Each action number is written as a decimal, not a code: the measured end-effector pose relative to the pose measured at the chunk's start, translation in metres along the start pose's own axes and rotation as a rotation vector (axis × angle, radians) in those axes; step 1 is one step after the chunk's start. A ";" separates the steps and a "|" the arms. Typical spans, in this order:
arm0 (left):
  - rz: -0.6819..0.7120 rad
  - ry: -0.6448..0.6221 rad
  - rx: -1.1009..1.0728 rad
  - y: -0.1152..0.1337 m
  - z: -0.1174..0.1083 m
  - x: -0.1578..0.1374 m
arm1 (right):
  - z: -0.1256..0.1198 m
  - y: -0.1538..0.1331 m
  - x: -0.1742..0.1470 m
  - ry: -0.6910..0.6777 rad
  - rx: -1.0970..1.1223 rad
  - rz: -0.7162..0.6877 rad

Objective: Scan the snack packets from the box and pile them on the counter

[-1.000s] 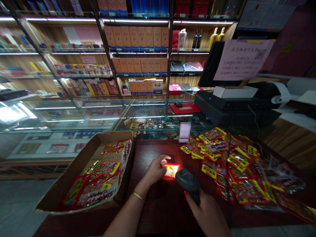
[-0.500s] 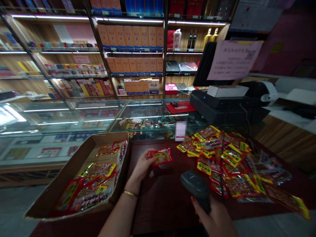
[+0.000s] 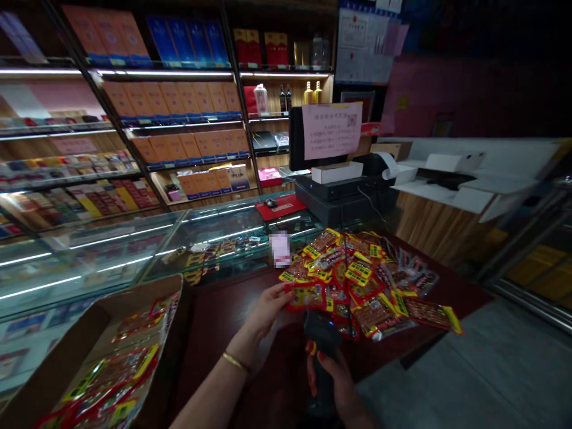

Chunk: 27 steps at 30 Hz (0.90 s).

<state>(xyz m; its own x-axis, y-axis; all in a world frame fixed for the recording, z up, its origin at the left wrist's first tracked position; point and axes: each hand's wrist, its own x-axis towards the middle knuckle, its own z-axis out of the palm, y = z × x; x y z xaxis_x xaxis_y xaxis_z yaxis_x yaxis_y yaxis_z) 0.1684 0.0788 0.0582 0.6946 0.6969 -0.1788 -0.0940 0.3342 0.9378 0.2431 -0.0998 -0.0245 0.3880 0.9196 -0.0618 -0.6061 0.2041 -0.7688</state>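
I can't read a single word here. The pink paper sign (image 3: 331, 129) taped to the back of the monitor, upper middle of the frame, carries lines of dark print and a small square code at its top right, all too blurred. The yellow labels on the snack packets (image 3: 357, 280), centre right, show print too small to make out.
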 end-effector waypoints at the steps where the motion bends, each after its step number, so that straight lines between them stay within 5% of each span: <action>1: -0.009 -0.053 -0.002 0.004 0.020 0.012 | 0.000 0.000 0.000 0.004 0.014 -0.005; 6: -0.160 -0.081 -0.136 0.019 0.114 0.081 | 0.002 0.000 -0.003 0.137 0.086 -0.072; 9: -0.212 -0.052 -0.139 0.022 0.150 0.110 | 0.003 -0.002 -0.003 0.208 0.106 -0.107; 12: -0.208 -0.029 -0.092 0.021 0.161 0.109 | 0.003 -0.003 -0.002 0.246 0.099 -0.092; 14: -0.164 0.011 -0.070 0.023 0.148 0.086 | 0.002 -0.005 -0.003 0.261 0.086 -0.064; 16: -0.032 0.013 -0.005 0.032 0.116 0.050 | 0.001 -0.005 -0.005 0.251 0.068 -0.031; 19: 0.319 0.050 0.301 0.067 0.038 -0.015 | -0.005 -0.005 -0.008 0.176 0.028 0.023; 22: 0.505 0.331 0.784 0.113 -0.067 -0.081 | -0.012 -0.002 -0.006 0.083 -0.010 0.095; 25: 0.199 0.583 1.208 0.142 -0.171 -0.144 | -0.016 0.000 -0.001 0.039 -0.089 0.126; 27: -0.097 0.598 1.426 0.142 -0.224 -0.181 | -0.015 0.000 -0.001 0.051 -0.125 0.140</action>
<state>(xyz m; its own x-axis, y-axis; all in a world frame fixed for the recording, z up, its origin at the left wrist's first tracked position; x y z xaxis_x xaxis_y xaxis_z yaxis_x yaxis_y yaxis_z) -0.1304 0.1418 0.1570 0.2482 0.9686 -0.0166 0.9089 -0.2270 0.3498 0.2532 -0.1056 -0.0341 0.3427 0.9172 -0.2031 -0.5667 0.0294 -0.8234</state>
